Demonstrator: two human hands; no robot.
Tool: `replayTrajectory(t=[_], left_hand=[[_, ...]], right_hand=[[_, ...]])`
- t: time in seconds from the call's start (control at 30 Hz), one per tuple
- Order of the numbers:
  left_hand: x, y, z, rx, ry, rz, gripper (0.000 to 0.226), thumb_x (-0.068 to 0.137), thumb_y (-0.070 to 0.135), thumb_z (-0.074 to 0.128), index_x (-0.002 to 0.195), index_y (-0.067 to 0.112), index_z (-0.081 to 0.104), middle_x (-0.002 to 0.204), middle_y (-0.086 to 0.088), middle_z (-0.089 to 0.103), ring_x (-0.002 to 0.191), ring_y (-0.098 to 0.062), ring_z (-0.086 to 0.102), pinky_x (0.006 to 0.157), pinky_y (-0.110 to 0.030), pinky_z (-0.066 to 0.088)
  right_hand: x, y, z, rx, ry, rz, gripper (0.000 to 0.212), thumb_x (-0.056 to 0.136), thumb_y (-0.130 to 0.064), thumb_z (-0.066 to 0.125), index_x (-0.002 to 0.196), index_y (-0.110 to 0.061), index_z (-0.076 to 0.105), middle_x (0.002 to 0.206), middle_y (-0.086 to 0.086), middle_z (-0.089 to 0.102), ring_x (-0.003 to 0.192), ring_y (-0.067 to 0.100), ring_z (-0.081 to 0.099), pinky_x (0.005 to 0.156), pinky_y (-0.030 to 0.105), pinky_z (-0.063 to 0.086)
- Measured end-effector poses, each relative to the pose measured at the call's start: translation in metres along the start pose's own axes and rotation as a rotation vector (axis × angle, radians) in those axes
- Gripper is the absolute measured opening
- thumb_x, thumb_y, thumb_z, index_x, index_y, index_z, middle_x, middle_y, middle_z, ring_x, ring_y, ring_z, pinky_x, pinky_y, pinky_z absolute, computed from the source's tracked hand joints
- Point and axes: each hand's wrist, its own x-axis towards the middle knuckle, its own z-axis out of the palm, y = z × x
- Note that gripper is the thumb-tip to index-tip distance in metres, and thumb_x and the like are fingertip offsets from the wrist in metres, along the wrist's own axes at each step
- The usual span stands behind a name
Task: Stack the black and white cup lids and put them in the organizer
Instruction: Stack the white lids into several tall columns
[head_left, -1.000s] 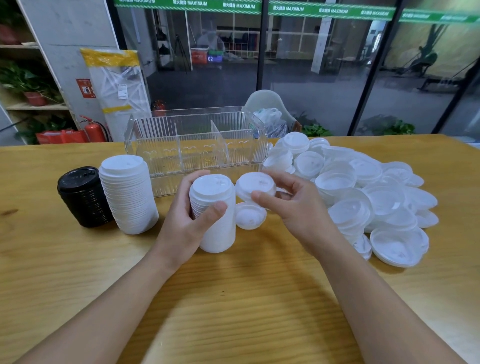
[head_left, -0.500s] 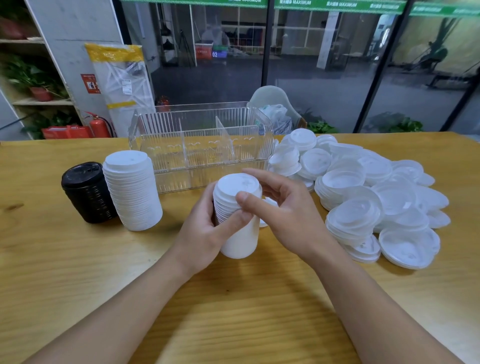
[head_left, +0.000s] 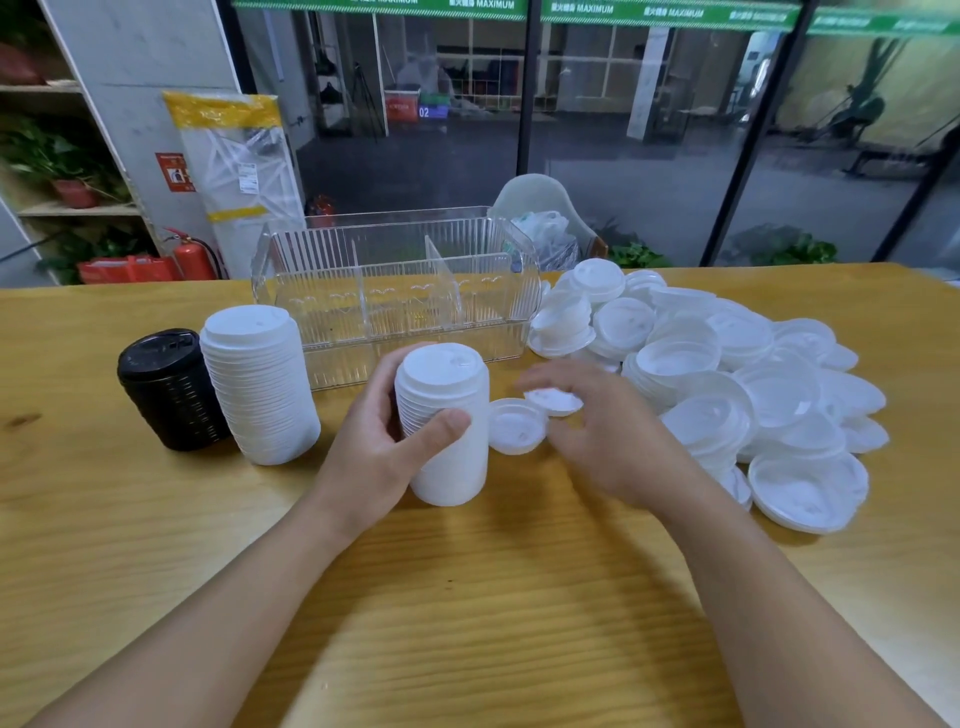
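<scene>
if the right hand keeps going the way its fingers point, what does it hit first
The right hand points left and slightly away, fingers just over two loose white lids. Those come first; straight beyond them stands the white stack that the left hand holds. Depth is unclear, and the hand is blurred.

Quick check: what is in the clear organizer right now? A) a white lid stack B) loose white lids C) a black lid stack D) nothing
D: the clear organizer shows bare compartments, while the black stack and the white stack stand on the table in front of it.
</scene>
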Motion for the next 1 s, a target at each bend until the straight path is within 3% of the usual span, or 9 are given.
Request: replayTrajectory(t=[0.1,0.2,0.27,0.33,0.47,0.57,0.67,0.87,1.0], left_hand=[[0.001,-0.002,-0.003,0.006,0.017,0.015,0.09,0.077,0.058,0.091,0.152,0.025,0.053,0.143,0.003,0.069,0.133,-0.018,0.066,0.104,-0.031,0.058],[0.001,0.001,0.001,-0.02,0.042,0.014,0.105,0.069,0.08,0.087,0.152,0.025,0.053,0.143,0.004,0.069,0.132,-0.016,0.067,0.101,-0.027,0.057],[0.001,0.002,0.005,-0.016,0.047,0.013,0.1,0.072,0.079,0.086,0.151,0.025,0.055,0.141,0.004,0.07,0.13,-0.015,0.068,0.098,-0.024,0.056],[0.002,0.002,0.008,-0.01,0.041,0.009,0.085,0.079,0.064,0.087,0.148,0.024,0.057,0.138,0.004,0.072,0.127,-0.013,0.069,0.096,-0.023,0.056],[0.001,0.001,0.008,-0.025,0.035,0.008,0.071,0.084,0.051,0.081,0.146,0.024,0.058,0.135,0.004,0.073,0.124,-0.013,0.07,0.096,-0.021,0.055],[0.0,0.001,0.008,-0.04,0.032,-0.001,0.071,0.085,0.051,0.081,0.146,0.024,0.058,0.135,0.004,0.073,0.124,-0.013,0.07,0.096,-0.022,0.055],[0.0,0.0,0.009,-0.053,0.028,-0.018,0.071,0.086,0.052,0.08,0.147,0.025,0.056,0.136,0.006,0.073,0.126,-0.012,0.069,0.097,-0.022,0.055],[0.0,0.0,0.01,-0.06,0.02,-0.026,0.07,0.087,0.052,0.079,0.148,0.026,0.055,0.135,0.007,0.073,0.125,-0.011,0.07,0.097,-0.022,0.055],[0.0,-0.001,0.01,-0.058,0.019,-0.024,0.071,0.087,0.051,0.079,0.148,0.024,0.054,0.135,0.005,0.072,0.125,-0.013,0.07,0.097,-0.023,0.056]], right_hand=[[0.002,0.006,0.013,-0.234,-0.133,-0.056,0.056,0.083,0.004,0.07,0.127,-0.03,0.077,0.142,-0.016,0.065,0.14,0.014,0.049,0.122,0.047,0.035],[0.004,0.003,0.016,-0.363,-0.188,-0.073,0.04,0.091,-0.008,0.075,0.122,-0.033,0.077,0.148,-0.018,0.061,0.145,0.013,0.042,0.124,0.04,0.022],[0.004,0.002,0.017,-0.356,-0.159,-0.087,0.02,0.094,-0.019,0.079,0.109,-0.033,0.078,0.144,-0.018,0.063,0.142,0.012,0.044,0.121,0.038,0.022],[0.003,0.0,0.018,-0.335,-0.134,-0.094,0.01,0.097,-0.024,0.079,0.1,-0.034,0.077,0.137,-0.019,0.067,0.135,0.01,0.048,0.119,0.038,0.026],[0.001,-0.006,0.017,-0.044,-0.032,0.005,0.007,0.105,-0.029,0.07,0.1,-0.034,0.07,0.113,-0.015,0.074,0.112,0.009,0.063,0.105,0.039,0.05],[0.002,-0.016,0.016,0.407,0.088,0.154,0.003,0.106,-0.02,0.068,0.108,-0.021,0.07,0.1,0.002,0.079,0.098,0.026,0.074,0.095,0.046,0.06],[-0.001,-0.025,0.016,0.777,0.059,0.327,0.027,0.104,-0.002,0.061,0.126,-0.017,0.063,0.107,0.012,0.08,0.097,0.03,0.076,0.081,0.034,0.062],[0.003,-0.015,0.023,0.626,0.056,0.335,0.049,0.097,0.0,0.062,0.132,-0.032,0.074,0.118,-0.005,0.075,0.09,0.018,0.073,0.08,0.028,0.06],[-0.001,-0.012,0.025,0.511,0.012,0.288,0.062,0.085,-0.008,0.086,0.14,-0.03,0.068,0.119,-0.011,0.077,0.097,0.007,0.075,0.092,0.031,0.062]])
